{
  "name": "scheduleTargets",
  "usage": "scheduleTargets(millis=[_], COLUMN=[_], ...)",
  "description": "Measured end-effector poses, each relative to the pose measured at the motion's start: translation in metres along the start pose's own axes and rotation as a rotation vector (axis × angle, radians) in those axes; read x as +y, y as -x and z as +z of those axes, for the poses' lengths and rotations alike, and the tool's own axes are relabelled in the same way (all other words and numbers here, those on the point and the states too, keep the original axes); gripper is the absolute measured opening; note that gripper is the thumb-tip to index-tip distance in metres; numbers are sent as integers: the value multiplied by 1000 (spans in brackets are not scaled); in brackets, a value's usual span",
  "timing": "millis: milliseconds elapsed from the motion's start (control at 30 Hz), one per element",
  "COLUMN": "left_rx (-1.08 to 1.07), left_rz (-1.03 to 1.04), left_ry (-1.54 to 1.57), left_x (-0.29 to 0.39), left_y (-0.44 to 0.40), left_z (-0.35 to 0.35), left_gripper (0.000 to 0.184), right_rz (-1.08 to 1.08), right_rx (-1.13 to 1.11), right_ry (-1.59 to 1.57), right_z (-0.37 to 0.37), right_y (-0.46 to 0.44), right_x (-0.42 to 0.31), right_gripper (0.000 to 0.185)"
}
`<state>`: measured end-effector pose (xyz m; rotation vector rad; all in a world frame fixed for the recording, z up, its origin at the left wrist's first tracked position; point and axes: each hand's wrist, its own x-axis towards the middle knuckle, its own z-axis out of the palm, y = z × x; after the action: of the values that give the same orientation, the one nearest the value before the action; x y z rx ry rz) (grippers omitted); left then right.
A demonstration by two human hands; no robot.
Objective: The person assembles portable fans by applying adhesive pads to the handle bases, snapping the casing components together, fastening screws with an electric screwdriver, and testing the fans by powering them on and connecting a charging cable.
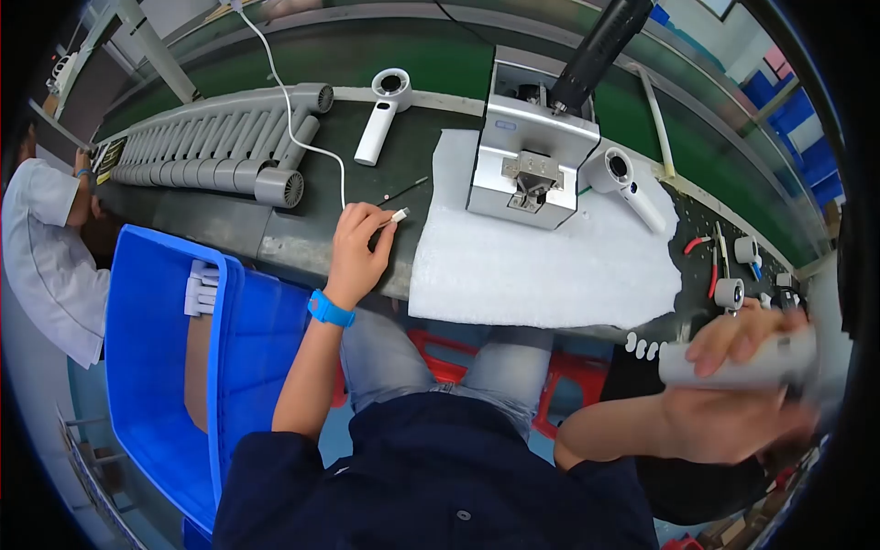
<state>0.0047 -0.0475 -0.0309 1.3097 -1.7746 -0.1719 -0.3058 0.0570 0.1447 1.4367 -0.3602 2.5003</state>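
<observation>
My left hand (360, 252) pinches a white USB plug (400, 215) at the end of a white cable (314, 147), which runs up past the row of grey parts. Just beyond it on the bench lies a thin dark rod (405, 190), like a screwdriver. Far right, my right hand (733, 412) is closed around a white cylindrical handle (678, 367); motion blurs its far end. A small white wavy piece (643, 346) shows by the handle's near end. A white handheld fan (374, 133) lies beyond my left hand.
Centrally, a metal fixture machine (527, 188) stands on white foam sheeting (513, 284), beside another white handheld fan (642, 203). Several grey handheld fans (220, 174) line the left. A blue bin (165, 357) stands below. Red-handled pliers (713, 266) lie right; a person (55, 247) sits left.
</observation>
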Motion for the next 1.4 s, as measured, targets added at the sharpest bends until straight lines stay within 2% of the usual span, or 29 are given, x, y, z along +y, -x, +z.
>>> scheduleTargets(millis=[33,100,167,200,267,333,400,467,533,700,733,800,867,933,967,1000,1067,1100,1233,1300,1400], left_rx=[-8,4,-20,-30,0,8,116,83,39,-54,-54,-85,-110,-151,-224,-223,-387,-382,-343,-317,-289], left_rz=[-8,-7,-22,-15,8,28,45,41,135,432,435,598,623,516,521,520,463,446,331,158,-13], left_ry=[0,-11,-20,-24,-67,-106,-111,-36,145,213,215,195,188,349,323,322,499,481,544,691,835], left_x=[1,0,1,1,3,12,31,55,77,119,122,126,129,131,126,122,116,115,105,91,83], left_y=[4,1,6,1,-2,0,-8,-16,-28,-57,-60,-65,-69,-75,-80,-83,-85,-84,-73,-64,-49], left_z=[-1,-1,-3,-2,-2,-2,-3,-7,-11,-34,-35,-36,-34,-30,-28,-26,-22,-23,-20,-16,-12], left_gripper=[9,9,11,14,21,27,39,44,46,55,55,57,63,72,82,82,86,87,81,77,73], right_rz=[85,46,-274,92,938,1353,1484,1644,1708,1819,1815,1785,1787,1806,1865,1865,1898,1928,1925,1751,1850], right_rx=[104,138,238,19,-252,-459,-386,-326,-317,-187,-187,-208,-239,-341,-304,-306,-339,-307,-445,-649,-595], right_ry=[210,31,-122,-104,-209,-234,-430,-622,-840,-894,-893,-850,-736,-686,-659,-661,-715,-697,-616,-789,-724], right_z=[-6,-3,30,-3,-17,13,21,25,24,24,24,23,25,25,30,30,28,31,26,25,29], right_y=[-7,-14,1,22,40,63,88,102,112,126,127,128,125,125,122,125,131,132,131,124,122], right_x=[-8,-12,-5,9,30,59,56,51,53,53,53,51,48,46,42,43,45,44,42,38,26], right_gripper=[35,35,40,44,55,66,65,63,60,56,56,50,49,47,45,45,47,47,49,55,63])
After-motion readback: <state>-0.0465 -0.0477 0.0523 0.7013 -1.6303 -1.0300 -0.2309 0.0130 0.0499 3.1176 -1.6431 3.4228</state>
